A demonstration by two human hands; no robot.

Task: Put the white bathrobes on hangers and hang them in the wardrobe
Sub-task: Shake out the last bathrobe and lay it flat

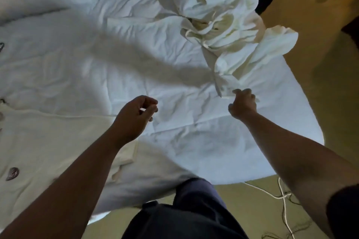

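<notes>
Our trousers (194, 209) meet the bed (184, 141), our left hand (134, 116) loosely curled and empty, our right hand (242, 104) curled at the crumpled bathrobe (223, 25) far right, grip impossible to tell, so a thin pinch could slip.

Two white bathrobes on the bed (93, 68), one crumpled, one laid flat.

The crumpled bathrobe (219, 15) lies in a loose heap of cream-white folds at the far right side of the bed, one flap hanging past the bed's right edge. Its nearest corner trails down towards the middle of the bed and ends right at the right hand (242, 104); whether the fingers pinch it cannot be told. The flat bathrobe (48, 141) is spread smooth over the bed's near left corner, off-white against the bluish bedding, with a small dark emblem (12, 173) near its left edge.
</notes>
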